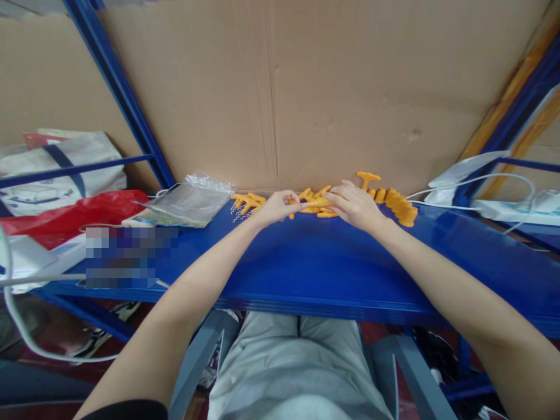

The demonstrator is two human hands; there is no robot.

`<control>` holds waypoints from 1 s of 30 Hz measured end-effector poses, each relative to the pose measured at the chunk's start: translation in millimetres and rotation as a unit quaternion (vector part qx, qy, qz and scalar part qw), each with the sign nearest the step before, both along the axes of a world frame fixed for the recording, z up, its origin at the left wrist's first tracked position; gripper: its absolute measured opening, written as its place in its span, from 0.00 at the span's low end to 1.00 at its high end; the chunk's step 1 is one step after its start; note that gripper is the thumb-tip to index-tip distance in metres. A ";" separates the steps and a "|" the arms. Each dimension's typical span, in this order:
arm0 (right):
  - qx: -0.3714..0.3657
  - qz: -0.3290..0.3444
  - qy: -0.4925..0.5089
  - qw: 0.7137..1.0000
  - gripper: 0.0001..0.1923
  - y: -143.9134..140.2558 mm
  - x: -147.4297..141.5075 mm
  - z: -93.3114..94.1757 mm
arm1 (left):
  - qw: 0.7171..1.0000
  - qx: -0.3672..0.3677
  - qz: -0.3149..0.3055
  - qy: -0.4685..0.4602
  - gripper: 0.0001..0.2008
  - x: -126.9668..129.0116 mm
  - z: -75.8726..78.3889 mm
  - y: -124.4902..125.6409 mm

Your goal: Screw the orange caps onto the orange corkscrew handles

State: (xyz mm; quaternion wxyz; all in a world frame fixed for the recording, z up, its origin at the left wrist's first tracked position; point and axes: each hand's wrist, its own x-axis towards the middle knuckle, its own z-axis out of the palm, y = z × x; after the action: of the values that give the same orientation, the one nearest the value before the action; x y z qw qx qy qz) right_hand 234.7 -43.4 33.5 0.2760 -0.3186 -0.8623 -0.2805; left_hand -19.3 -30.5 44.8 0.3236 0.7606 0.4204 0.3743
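Note:
On the blue shelf, against a cardboard wall, lie several orange plastic clip parts. My left hand and my right hand meet over the middle heap of orange parts, both pinching pieces of it with their fingertips. A smaller cluster of orange parts with a few small metal springs sits just left of my left hand. A row of assembled orange clips runs to the right of my right hand, with one T-shaped piece standing up behind it.
A clear plastic bag lies left of the parts, with a red bag and a white bag beyond it. White cables and a power strip sit at the right. Blue rack posts frame the cardboard backing.

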 end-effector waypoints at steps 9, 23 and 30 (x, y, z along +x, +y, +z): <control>-0.018 -0.025 -0.060 0.998 0.17 -5.4 -10.3 -1.9 | 0.996 0.092 0.003 0.019 0.13 -2.9 -6.7 8.3; -0.134 -0.299 -0.124 0.937 0.16 -22.0 -64.2 27.2 | 0.984 0.162 0.047 0.057 0.12 3.0 -6.5 1.4; -0.128 -0.280 -0.182 0.934 0.15 -10.5 -63.9 45.1 | 0.972 0.213 0.069 0.068 0.13 1.4 -7.1 2.1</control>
State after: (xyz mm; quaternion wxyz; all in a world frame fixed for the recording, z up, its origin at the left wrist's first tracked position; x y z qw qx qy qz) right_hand 170.8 -53.9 78.6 -0.0188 -0.5235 -0.8020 -0.2871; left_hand -17.9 -28.5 37.8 0.0982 0.8047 0.4040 0.4238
